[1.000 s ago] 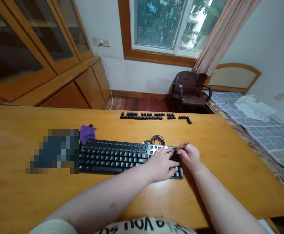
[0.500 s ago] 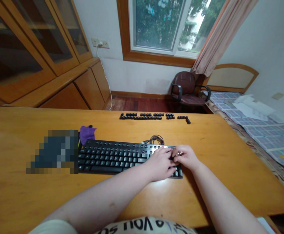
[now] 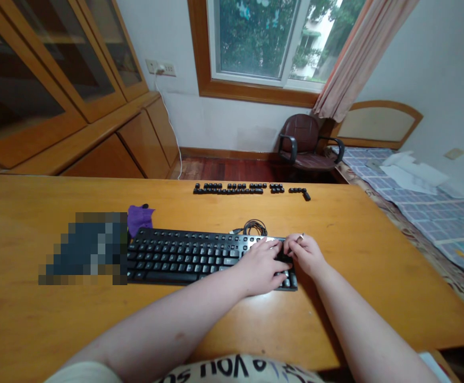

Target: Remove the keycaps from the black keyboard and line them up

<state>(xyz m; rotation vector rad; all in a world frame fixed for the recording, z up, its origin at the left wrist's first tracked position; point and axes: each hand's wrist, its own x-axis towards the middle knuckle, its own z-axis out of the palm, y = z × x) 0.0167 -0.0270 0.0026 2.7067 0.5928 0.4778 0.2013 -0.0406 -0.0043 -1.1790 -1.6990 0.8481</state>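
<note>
A black computer keyboard (image 3: 187,260) lies on the wooden desk, its top row stripped to small bare switches. My left hand (image 3: 261,268) rests with fingers spread over its right-hand section, hiding many keys there. At the keyboard's right end, my right hand (image 3: 305,255) is closed in a pinch around a small thin metallic tool (image 3: 301,238). Only a bit of that tool shows, so its exact kind is unclear. Loose black keycaps (image 3: 232,189) are lined up in groups along the far side of the desk.
A coiled black cable (image 3: 254,227) sits just behind the keyboard. To the left are a purple cloth (image 3: 140,219) and a blurred-out dark object (image 3: 88,247). Beyond the desk (image 3: 76,324) stand a chair (image 3: 305,141), a bed (image 3: 407,197) and a glass-fronted cabinet (image 3: 76,96).
My right hand has turned slightly, and the metallic tool now points up and away at a different angle. My left hand stays on the keyboard. The whole view has shifted slightly.
</note>
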